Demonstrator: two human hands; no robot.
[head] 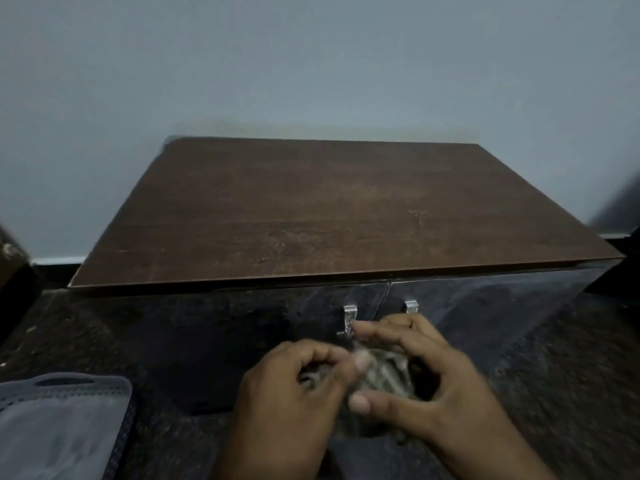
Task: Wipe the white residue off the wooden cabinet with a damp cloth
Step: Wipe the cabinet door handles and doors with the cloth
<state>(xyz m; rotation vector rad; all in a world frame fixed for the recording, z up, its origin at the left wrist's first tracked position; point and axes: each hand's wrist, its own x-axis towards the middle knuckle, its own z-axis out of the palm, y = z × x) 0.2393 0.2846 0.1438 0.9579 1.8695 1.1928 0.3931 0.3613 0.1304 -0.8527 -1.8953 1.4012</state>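
Both hands work a bunched cloth (379, 370) in front of the cabinet (311, 209), low in the view. Left hand (294, 393): fingers curled inward, thumb and fingertips pinching the left side of the cloth. Right hand (436, 382): fingers partly spread and bent over the top of the cloth, thumb (374, 405) pressed in against its lower edge, so the cloth is gripped between the two hands. Cloth: grey-brown, crumpled into a wad, held off the cabinet top and below its front edge (some motion blur; weave and dampness cannot be judged).

Cabinet: dark brown wooden top, standing against a pale grey wall (311, 64). Faint pale speckling and streaks (294, 244) show across the middle and front of the top. Below the top edge, two dark glossy doors meet near centre; a metal handle (349, 318) sits on the left door just beside the seam, and a second handle (411, 306) on the right door. The right hand's fingertips lie just in front of the left handle; contact cannot be told.

Floor (554, 375): dark, speckled. A grey bag-like item with perforated trim (62, 424) lies at lower left, well apart from the hands.
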